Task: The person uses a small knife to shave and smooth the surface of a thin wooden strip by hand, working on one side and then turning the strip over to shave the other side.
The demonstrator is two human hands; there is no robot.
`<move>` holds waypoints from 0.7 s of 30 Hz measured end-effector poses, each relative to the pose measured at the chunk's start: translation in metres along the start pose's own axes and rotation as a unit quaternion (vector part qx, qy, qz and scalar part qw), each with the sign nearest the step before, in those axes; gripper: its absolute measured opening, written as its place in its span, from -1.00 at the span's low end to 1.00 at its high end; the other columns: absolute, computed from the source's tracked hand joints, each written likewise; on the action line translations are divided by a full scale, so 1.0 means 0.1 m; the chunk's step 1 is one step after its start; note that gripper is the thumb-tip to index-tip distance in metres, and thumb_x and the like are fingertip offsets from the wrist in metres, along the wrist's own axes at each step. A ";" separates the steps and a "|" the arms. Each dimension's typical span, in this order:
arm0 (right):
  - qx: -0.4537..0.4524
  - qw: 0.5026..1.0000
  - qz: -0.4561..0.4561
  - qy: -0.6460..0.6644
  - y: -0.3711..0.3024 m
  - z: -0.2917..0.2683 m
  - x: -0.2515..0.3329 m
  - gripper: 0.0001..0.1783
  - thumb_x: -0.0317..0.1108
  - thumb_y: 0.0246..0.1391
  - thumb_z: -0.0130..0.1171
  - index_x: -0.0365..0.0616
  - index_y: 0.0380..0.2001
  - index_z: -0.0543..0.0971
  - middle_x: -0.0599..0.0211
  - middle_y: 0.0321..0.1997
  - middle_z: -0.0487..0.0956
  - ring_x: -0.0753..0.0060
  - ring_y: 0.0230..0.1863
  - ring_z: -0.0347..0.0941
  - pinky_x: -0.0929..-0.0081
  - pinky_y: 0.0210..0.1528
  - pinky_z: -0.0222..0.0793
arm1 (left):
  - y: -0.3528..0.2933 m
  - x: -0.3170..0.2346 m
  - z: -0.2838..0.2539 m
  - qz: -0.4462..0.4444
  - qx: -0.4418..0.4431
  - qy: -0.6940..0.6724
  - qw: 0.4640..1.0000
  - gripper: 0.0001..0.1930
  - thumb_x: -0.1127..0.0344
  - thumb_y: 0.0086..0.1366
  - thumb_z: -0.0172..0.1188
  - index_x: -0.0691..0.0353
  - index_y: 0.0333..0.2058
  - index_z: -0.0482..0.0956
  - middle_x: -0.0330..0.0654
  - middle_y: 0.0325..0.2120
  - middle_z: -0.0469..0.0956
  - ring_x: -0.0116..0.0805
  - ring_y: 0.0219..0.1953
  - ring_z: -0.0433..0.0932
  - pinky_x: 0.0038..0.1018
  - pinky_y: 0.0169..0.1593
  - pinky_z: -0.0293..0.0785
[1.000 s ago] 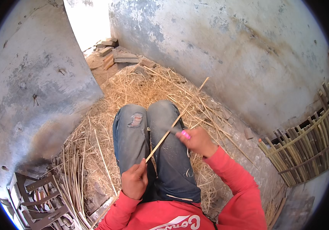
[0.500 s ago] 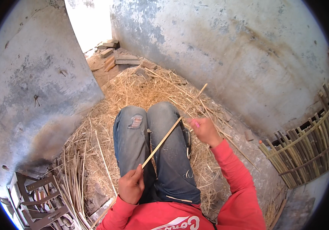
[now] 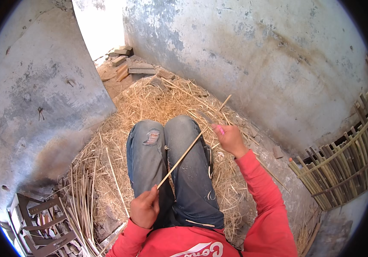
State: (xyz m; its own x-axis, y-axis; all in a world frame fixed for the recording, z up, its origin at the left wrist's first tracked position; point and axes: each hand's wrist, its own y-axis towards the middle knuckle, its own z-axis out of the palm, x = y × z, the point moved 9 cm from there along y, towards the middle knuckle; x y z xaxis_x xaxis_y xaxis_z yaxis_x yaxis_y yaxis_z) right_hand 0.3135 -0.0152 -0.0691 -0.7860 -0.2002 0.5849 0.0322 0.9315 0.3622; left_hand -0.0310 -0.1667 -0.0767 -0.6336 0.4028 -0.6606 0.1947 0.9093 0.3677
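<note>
My left hand (image 3: 145, 208), closed in front of my lap, grips a long thin bamboo strip (image 3: 184, 155). It slants up and right across my jeans, and its far end (image 3: 225, 102) shows beyond my right knee. Out past that knee my right hand (image 3: 229, 139) is closed around what looks like a knife (image 3: 206, 117). Its thin grey blade points up and left and crosses the strip. A bit of pink shows at the fingers; most of the handle is hidden in my grasp.
Pale shavings (image 3: 149, 100) cover the floor around my legs. Long loose strips (image 3: 83, 201) lie at left beside a dark slatted frame (image 3: 49, 222). A woven stick basket (image 3: 338, 171) stands at right by the plastered wall (image 3: 244, 55). Bricks (image 3: 141, 68) lie near the bright doorway.
My right hand has moved slightly up and right, and the blade now shows more clearly across the strip. My left hand has shifted slightly down and left, still gripping the strip.
</note>
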 end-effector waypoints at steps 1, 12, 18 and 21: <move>0.000 1.000 0.001 -0.001 -0.05 0.05 0.09 -0.35 0.20 0.35 0.09 -0.14 -0.55 0.69 -0.01 -0.71 0.47 -0.09 -0.67 0.40 0.10 -0.55 0.27 | 0.00 0.00 0.01 0.000 0.001 -0.001 1.000 -0.69 0.57 0.22 0.31 0.29 -0.04 0.70 0.02 -0.46 0.62 0.03 -0.51 0.61 -0.20 -0.45 0.48; 0.093 0.992 0.013 -0.088 0.08 0.12 0.03 -0.32 0.29 0.37 -0.03 -0.05 -0.50 0.69 0.02 -0.69 0.51 -0.09 -0.64 0.48 0.09 -0.54 0.38 | -0.01 0.02 -0.05 0.001 0.008 0.022 1.000 -0.72 0.57 0.22 0.32 0.31 -0.06 0.70 0.00 -0.47 0.62 0.02 -0.52 0.61 -0.21 -0.45 0.49; -0.022 1.000 -0.015 -0.011 0.21 -0.07 -0.22 -0.33 0.32 0.33 0.04 -0.05 -0.50 0.70 0.03 -0.69 0.52 -0.10 -0.64 0.48 0.03 -0.53 0.37 | -0.09 0.11 -0.06 -0.018 0.016 -0.010 1.000 -0.74 0.57 0.24 0.31 0.31 -0.08 0.70 0.01 -0.48 0.61 0.00 -0.53 0.62 -0.22 -0.46 0.49; -0.080 0.988 -0.044 -0.127 0.40 -0.33 -0.29 -0.29 0.32 0.32 0.06 -0.15 -0.53 0.65 0.01 -0.69 0.48 0.02 -0.69 0.42 0.07 -0.58 0.29 | -0.02 0.04 -0.04 0.005 0.010 -0.011 1.000 -0.76 0.58 0.25 0.30 0.34 -0.08 0.70 0.01 -0.51 0.61 -0.05 -0.54 0.63 -0.28 -0.46 0.50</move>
State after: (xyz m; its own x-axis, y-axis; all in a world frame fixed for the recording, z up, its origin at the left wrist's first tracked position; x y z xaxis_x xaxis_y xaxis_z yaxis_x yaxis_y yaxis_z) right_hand 0.3577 0.0173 -0.0476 -0.9192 -0.1761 0.3523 0.0382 0.8504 0.5248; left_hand -0.0370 -0.1668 -0.0777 -0.6151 0.4138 -0.6712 0.2157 0.9071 0.3615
